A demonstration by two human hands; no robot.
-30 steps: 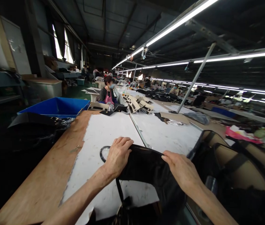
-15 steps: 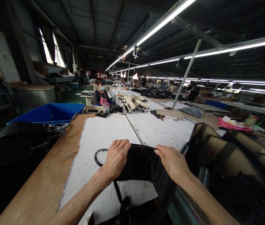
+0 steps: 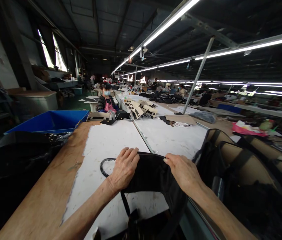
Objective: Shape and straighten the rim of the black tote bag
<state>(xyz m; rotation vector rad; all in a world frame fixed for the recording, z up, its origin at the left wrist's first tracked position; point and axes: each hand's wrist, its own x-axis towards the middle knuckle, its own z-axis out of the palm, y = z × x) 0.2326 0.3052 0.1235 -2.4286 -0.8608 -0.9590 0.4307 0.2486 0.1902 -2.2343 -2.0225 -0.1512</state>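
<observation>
A black bag [image 3: 153,176] of shiny material lies on the white-covered worktable [image 3: 111,140] in front of me. My left hand [image 3: 124,168] is closed on the bag's upper left edge. My right hand [image 3: 183,171] grips the upper right edge, fingers curled over it. A black strap loop [image 3: 104,165] curves out to the left of my left hand, and another strap [image 3: 125,203] hangs down below the bag.
Tan bags with black trim [image 3: 243,160] stand to my right. A blue bin [image 3: 48,120] and dark plastic sheeting [image 3: 28,146] sit on the left. A seated person in a pink apron [image 3: 106,101] works at the table's far end, beside patterned bags [image 3: 141,111].
Both hands keep their hold on the bag's top edge and have drawn slightly closer together; the view has shifted a little to the right and down.
</observation>
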